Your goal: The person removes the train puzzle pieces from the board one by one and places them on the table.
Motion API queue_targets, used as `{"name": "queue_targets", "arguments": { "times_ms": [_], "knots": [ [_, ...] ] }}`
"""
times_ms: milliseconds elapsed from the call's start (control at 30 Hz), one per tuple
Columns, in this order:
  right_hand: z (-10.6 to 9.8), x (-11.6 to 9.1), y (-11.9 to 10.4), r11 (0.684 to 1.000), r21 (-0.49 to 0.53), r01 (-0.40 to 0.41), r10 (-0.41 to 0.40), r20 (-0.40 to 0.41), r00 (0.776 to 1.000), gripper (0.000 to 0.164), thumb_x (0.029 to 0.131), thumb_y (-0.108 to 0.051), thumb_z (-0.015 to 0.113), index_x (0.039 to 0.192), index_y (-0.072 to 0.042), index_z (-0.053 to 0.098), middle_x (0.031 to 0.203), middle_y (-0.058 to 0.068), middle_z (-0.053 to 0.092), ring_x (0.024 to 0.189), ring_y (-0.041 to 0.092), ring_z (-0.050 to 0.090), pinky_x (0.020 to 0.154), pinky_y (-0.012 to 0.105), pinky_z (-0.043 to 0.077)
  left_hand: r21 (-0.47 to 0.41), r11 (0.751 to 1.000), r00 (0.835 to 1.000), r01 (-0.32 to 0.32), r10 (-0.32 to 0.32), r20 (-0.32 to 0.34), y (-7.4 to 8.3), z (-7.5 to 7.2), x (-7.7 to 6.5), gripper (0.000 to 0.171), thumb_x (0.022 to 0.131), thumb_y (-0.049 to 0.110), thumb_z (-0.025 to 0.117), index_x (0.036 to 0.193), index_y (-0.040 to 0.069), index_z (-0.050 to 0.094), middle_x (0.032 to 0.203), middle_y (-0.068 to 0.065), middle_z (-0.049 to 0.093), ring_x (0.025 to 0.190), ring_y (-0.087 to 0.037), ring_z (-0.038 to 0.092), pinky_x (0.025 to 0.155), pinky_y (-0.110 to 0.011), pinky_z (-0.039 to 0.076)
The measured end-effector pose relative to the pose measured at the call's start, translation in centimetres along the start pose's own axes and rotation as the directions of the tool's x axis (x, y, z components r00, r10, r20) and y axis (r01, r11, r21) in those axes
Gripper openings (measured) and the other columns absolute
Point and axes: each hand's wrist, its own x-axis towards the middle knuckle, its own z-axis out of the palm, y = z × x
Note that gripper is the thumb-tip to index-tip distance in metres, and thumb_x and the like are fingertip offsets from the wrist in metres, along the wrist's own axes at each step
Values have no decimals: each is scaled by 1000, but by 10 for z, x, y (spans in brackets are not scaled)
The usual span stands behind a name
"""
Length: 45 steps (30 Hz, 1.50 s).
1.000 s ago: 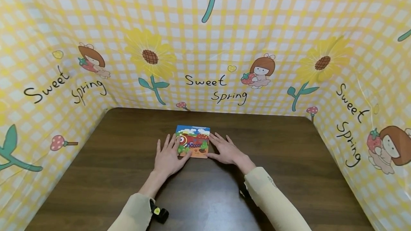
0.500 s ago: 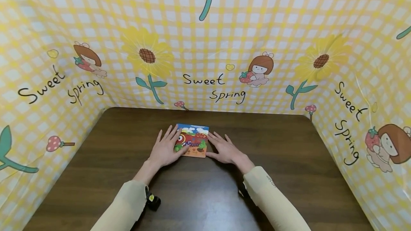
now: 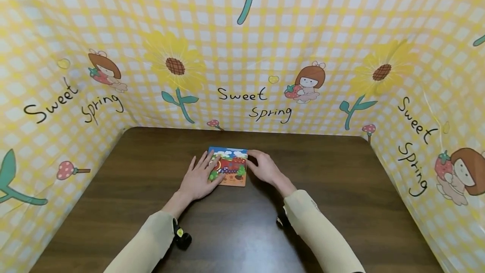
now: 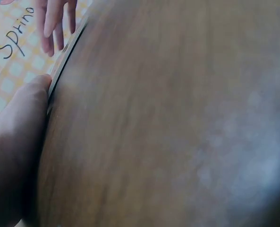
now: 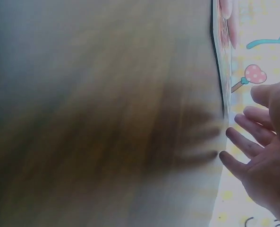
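Note:
A small, thin square picture book (image 3: 233, 169) with a bright cartoon cover lies flat on the brown table. My left hand (image 3: 198, 181) rests on its left part, fingers spread and nearly straight, thumb over the lower edge. At the upper right corner is my right hand (image 3: 264, 167), its index fingertip on the edge and its thumb lower along the side. The right wrist view shows the right fingers (image 5: 246, 142) loosely bent and apart beside the book's edge (image 5: 218, 56). In the left wrist view the left thumb (image 4: 29, 99) lies against the near edge.
The wood-grain table (image 3: 322, 172) stretches out around the book on all sides. Behind and at both sides hangs a yellow checked cloth (image 3: 242, 54) printed with flowers and cartoon figures. Black wrist straps show at both sleeves.
My left hand has slid further onto the cover. The right hand has gone from lying flat beside the book to bent fingers at its upper right corner. The book stays in place.

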Motion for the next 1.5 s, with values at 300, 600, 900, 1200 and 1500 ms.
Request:
{"name": "queue_targets", "arguments": {
  "times_ms": [300,600,900,1200,1500],
  "knots": [
    [3,9,-24,996,40,-84,86,-52,995,36,110,-11,66,144,0,71,142,21,74,123,35,74,101,51,62,2,1000,1000,-2,2,-5,2,3,0,71,109,66,53,172,37,38,186,-7,19,174,-34,15,139,-69,7],
    [14,16,-22,995,-29,-93,90,-93,992,35,106,-13,74,139,0,74,144,22,71,141,42,60,120,61,50,0,1000,1000,6,-6,10,-1,5,-1,71,110,67,49,173,37,37,187,-7,16,175,-34,13,140,-67,5],
    [14,23,-27,977,15,-213,213,-79,974,48,101,-22,83,141,0,72,140,24,66,134,42,55,118,64,42,1,1000,1000,-2,2,3,2,1,-1,71,109,66,51,173,38,37,187,-6,18,175,-33,14,140,-66,6],
    [15,31,-36,946,37,-321,322,-58,945,42,100,-25,85,134,-2,74,125,19,71,124,38,59,112,56,44,-3,1000,1000,-4,4,6,2,-1,0,69,110,65,50,172,39,37,186,-6,19,175,-33,14,140,-66,7],
    [16,34,-41,929,24,-370,371,-74,926,43,98,-24,87,130,-2,70,133,19,63,125,37,58,111,52,42,2,1000,1000,6,-6,14,1,0,2,69,110,66,50,172,39,38,187,-5,18,175,-33,14,140,-67,7]
  ]
}}
